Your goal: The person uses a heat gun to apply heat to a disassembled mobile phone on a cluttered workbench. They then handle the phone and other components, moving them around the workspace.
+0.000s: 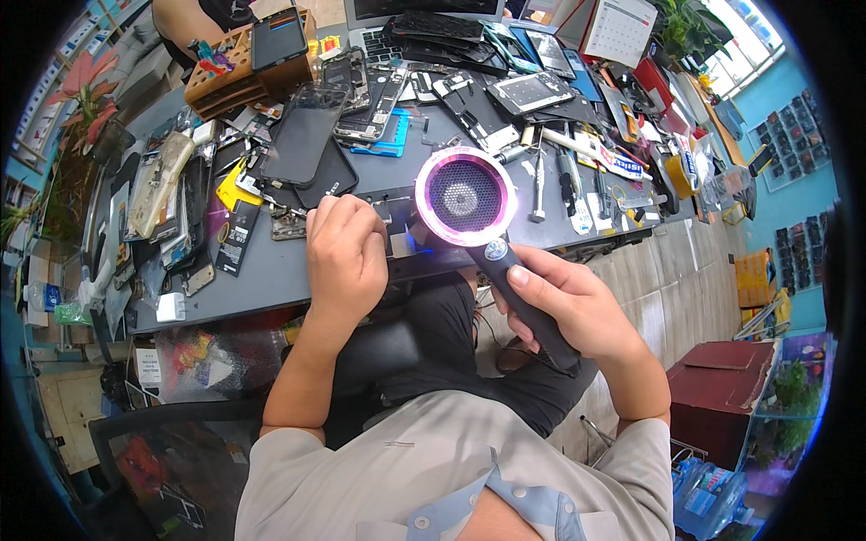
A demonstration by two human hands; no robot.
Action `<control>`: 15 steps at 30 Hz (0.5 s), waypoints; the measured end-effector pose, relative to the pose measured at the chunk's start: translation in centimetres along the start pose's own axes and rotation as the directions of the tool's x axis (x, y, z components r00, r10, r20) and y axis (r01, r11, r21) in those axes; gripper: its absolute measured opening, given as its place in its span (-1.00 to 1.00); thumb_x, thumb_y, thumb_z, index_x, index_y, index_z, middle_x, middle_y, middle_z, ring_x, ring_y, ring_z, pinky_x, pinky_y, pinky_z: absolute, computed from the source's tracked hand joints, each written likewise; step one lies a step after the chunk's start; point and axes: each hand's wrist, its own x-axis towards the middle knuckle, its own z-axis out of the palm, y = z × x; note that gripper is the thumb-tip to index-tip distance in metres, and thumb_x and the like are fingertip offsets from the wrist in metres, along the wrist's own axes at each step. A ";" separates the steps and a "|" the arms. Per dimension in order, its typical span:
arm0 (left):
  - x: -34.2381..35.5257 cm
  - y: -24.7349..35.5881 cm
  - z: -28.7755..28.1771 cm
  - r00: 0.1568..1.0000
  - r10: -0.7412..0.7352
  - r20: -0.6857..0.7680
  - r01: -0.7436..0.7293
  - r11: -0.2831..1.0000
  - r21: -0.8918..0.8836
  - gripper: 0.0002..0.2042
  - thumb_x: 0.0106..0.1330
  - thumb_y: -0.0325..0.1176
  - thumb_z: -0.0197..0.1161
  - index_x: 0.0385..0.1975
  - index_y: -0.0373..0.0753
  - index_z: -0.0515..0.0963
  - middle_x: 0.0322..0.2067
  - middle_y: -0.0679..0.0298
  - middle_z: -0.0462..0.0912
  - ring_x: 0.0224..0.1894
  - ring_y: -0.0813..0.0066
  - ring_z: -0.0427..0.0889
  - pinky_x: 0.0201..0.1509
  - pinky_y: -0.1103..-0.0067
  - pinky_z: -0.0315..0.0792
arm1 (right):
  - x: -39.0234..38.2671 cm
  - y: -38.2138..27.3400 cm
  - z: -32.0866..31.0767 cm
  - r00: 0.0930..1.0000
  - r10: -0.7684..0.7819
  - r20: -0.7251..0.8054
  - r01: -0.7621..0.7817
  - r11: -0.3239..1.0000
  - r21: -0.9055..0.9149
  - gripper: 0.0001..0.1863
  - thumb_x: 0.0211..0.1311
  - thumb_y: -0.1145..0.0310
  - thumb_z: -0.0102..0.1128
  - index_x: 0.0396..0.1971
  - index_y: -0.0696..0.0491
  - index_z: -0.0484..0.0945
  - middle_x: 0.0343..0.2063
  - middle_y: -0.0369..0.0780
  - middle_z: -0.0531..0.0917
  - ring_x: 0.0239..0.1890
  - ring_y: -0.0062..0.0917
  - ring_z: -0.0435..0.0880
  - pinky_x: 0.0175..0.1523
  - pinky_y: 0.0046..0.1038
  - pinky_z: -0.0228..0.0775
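My right hand (564, 307) grips the black handle of a handheld hot-air tool (463, 200), its round head facing up with a pink-purple ring and dark mesh. The head hangs over the desk's front edge, above a dark flat piece (397, 225) with a small blue glow beside it. My left hand (347, 252) is closed at the desk edge, fingers curled down just left of that piece; whatever they hold is hidden. A small disassembled phone part (289, 225) lies left of those fingers.
The grey desk (234, 302) bears piles of phone parts, tools, a wooden organiser (225, 90), a laptop (370, 41) and a calendar (609, 32). Another person's bare limb (189, 22) shows behind. A red box (713, 379) and water bottle (704, 496) stand at right.
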 end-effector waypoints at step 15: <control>-0.2 -0.3 0.2 1.000 0.003 -0.002 -0.003 1.000 -0.020 -0.91 0.19 -0.60 0.20 -0.50 -0.24 0.50 -0.35 0.23 0.57 -0.22 0.15 0.51 -0.04 0.26 0.32 | -1.2 1.1 -1.4 0.997 -0.005 -0.082 0.006 1.000 0.016 -0.46 0.79 0.23 0.11 0.55 0.22 0.41 -0.23 -0.21 0.66 -0.47 -0.60 0.62 -0.39 -0.50 0.51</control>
